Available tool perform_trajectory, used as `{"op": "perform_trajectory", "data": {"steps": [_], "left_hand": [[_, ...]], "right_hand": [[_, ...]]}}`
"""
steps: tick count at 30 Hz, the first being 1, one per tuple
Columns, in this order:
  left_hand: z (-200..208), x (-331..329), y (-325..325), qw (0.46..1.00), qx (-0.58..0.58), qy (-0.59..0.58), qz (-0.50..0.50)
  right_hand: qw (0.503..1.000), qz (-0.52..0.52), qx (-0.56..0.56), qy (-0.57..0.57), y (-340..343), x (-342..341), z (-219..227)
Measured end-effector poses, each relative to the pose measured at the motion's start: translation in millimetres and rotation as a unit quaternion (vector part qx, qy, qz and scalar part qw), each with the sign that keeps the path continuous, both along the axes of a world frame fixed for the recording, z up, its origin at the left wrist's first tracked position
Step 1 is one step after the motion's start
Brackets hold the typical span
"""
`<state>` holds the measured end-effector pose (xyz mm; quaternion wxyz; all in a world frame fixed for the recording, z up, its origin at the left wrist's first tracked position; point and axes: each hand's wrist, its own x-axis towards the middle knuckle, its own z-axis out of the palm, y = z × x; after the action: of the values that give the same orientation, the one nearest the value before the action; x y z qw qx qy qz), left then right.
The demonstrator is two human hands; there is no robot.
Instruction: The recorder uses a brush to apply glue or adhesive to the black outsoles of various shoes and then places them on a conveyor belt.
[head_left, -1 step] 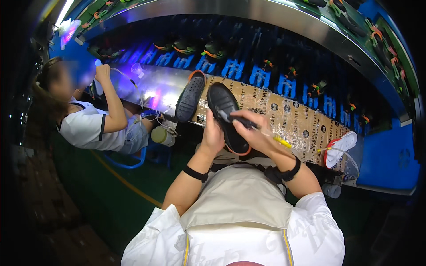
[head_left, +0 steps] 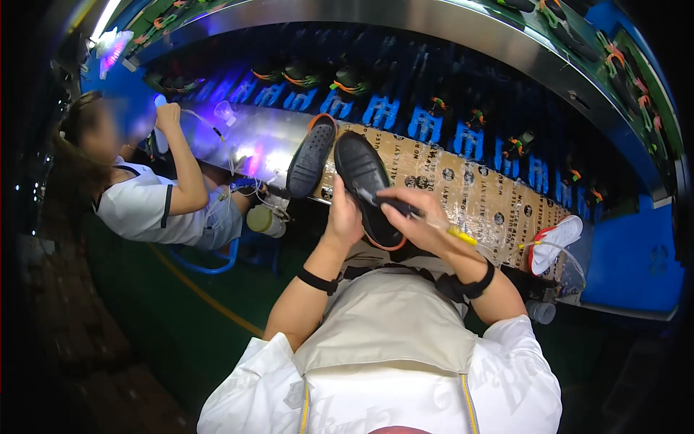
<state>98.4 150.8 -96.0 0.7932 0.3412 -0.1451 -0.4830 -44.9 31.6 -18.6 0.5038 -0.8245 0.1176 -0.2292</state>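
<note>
A black shoe sole (head_left: 361, 165) with an orange edge is tilted up in front of me, its inner face toward me. My left hand (head_left: 345, 215) grips its left side near the lower end, thumb up along the edge. My right hand (head_left: 419, 220) is closed round a dark-handled brush (head_left: 400, 205), whose pale tip touches the middle of the sole. A clear tube with a yellow fitting (head_left: 461, 234) runs back from the brush over my right wrist. Left of this sole, a second dark sole (head_left: 311, 155) with an orange rim and small holes lies at the bench edge.
Printed brown paper covers the bench (head_left: 473, 192). A white shoe with a red sole (head_left: 557, 244) lies at the right, near a thin tube. Behind the bench stand blue racks (head_left: 424, 124) with shoe parts. At the left a co-worker (head_left: 159, 192) sits beside a pale tub (head_left: 265, 222).
The brush tip has slid slightly down the sole toward me. The sole has shifted a little left and up. The left hand keeps its grip.
</note>
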Motion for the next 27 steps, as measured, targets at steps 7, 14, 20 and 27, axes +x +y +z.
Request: {"op": "perform_trajectory", "data": {"steps": [7, 14, 20, 27], "left_hand": [[7, 12, 5, 0.996, -0.022, 0.076, -0.036], [21, -27, -3, 0.998, -0.003, 0.047, 0.032], [-4, -10, 12, 0.989, -0.113, 0.093, -0.015], [23, -10, 0, 0.993, -0.054, 0.094, 0.036]], "right_hand": [[0.991, 0.089, -0.024, 0.097, -20, -10, 41], [0.98, -0.129, 0.026, -0.149, -7, 35, 12], [0.983, 0.098, 0.05, -0.147, -16, 28, 9], [0.965, 0.093, -0.205, -0.133, -20, 24, 24]]}}
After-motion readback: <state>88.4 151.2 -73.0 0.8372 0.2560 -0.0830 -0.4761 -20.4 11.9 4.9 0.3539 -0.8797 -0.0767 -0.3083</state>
